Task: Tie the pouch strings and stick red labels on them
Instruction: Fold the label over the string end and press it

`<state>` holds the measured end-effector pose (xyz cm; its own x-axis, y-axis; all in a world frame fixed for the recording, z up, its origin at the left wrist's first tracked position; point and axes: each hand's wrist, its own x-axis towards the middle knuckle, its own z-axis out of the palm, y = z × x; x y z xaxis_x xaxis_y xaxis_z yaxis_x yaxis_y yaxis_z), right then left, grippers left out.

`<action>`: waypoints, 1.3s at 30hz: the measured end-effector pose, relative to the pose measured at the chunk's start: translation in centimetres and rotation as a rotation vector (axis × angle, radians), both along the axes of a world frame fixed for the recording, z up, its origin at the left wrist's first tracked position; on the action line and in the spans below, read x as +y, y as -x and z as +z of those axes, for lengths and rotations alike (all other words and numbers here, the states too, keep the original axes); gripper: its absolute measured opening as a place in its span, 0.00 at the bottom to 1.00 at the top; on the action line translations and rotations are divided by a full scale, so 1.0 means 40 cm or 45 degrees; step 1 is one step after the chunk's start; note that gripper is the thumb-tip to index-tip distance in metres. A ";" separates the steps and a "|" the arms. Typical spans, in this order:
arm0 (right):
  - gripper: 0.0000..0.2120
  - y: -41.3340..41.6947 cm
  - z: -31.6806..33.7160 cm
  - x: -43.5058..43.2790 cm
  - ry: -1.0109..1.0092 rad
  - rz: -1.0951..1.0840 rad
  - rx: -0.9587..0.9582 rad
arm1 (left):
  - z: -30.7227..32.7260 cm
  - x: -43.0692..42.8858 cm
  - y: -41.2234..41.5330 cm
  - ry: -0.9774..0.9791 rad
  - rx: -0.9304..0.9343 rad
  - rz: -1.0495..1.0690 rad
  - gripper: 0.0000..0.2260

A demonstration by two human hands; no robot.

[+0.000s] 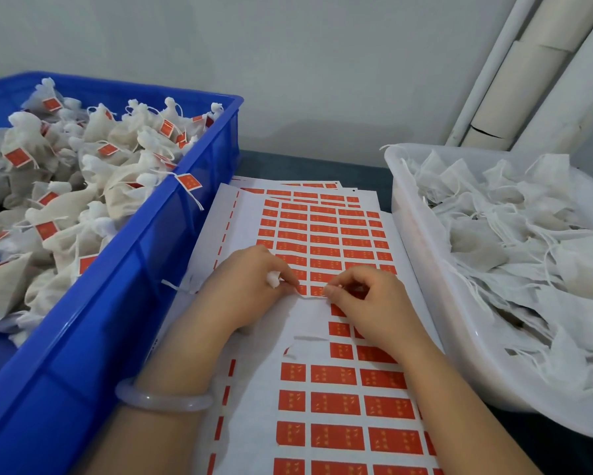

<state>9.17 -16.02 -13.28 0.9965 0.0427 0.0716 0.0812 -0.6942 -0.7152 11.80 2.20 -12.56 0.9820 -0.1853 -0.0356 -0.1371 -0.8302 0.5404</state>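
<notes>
Grey wall, dark worktop (pixel 305 166), and along its middle a white backing sheet of red rectangular labels (pixel 308 323). Over the sheet's centre the left hand (pixel 243 286) curls round a small white fabric pouch (pixel 272 280) — mostly hidden — while the right hand (pixel 367 303) pinches its thin white drawstring (pixel 310 297), stretched between the two. Soft, near weightless, probably slippery — best pinched close to the ends.
</notes>
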 end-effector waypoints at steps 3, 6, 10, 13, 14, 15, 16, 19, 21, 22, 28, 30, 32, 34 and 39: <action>0.07 0.004 0.004 -0.006 0.014 0.065 0.009 | 0.004 -0.006 0.003 0.029 -0.032 -0.017 0.09; 0.04 0.006 0.009 -0.006 0.085 0.130 0.001 | 0.005 -0.015 0.002 0.048 -0.085 -0.045 0.12; 0.11 0.000 0.009 0.035 0.170 0.116 -0.171 | 0.008 -0.021 0.004 0.085 -0.135 -0.043 0.14; 0.07 -0.010 0.005 0.063 0.167 0.108 -0.265 | 0.004 -0.016 0.006 0.174 -0.083 -0.040 0.14; 0.06 -0.012 0.002 0.066 0.147 0.104 -0.275 | 0.003 -0.012 0.007 0.229 -0.059 -0.037 0.13; 0.04 -0.013 0.000 0.065 0.111 0.097 -0.267 | 0.001 -0.009 0.008 0.282 -0.040 -0.026 0.12; 0.04 -0.012 -0.002 0.062 0.068 0.087 -0.245 | -0.001 -0.004 0.008 0.315 -0.024 -0.008 0.12; 0.06 -0.009 -0.005 0.055 -0.056 0.038 -0.165 | -0.003 0.004 0.006 0.244 -0.036 0.119 0.13; 0.06 -0.012 -0.005 0.053 -0.101 0.014 -0.130 | -0.002 0.006 0.004 0.163 -0.039 0.201 0.13; 0.07 -0.013 -0.005 0.053 -0.109 0.006 -0.122 | -0.004 0.006 0.004 0.147 -0.029 0.216 0.13; 0.08 -0.016 -0.007 0.044 -0.128 -0.012 -0.131 | -0.006 0.006 0.003 0.176 0.012 0.233 0.13; 0.08 -0.019 -0.004 0.037 -0.191 -0.032 -0.135 | -0.005 0.004 0.004 0.162 0.018 0.193 0.14; 0.08 -0.018 -0.001 0.028 -0.258 -0.007 -0.122 | -0.002 -0.002 0.006 0.163 0.016 0.140 0.15; 0.08 -0.011 0.006 0.016 -0.285 0.086 -0.105 | 0.000 -0.009 0.006 0.134 0.005 0.111 0.15; 0.05 0.024 0.033 -0.002 0.033 0.463 0.064 | -0.003 -0.010 0.002 0.105 0.010 0.107 0.10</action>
<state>8.20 -16.10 -11.96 0.9182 0.3957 0.0175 0.2913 -0.6446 -0.7069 11.70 1.82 -12.67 0.9939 -0.1053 -0.0317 -0.0644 -0.7912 0.6082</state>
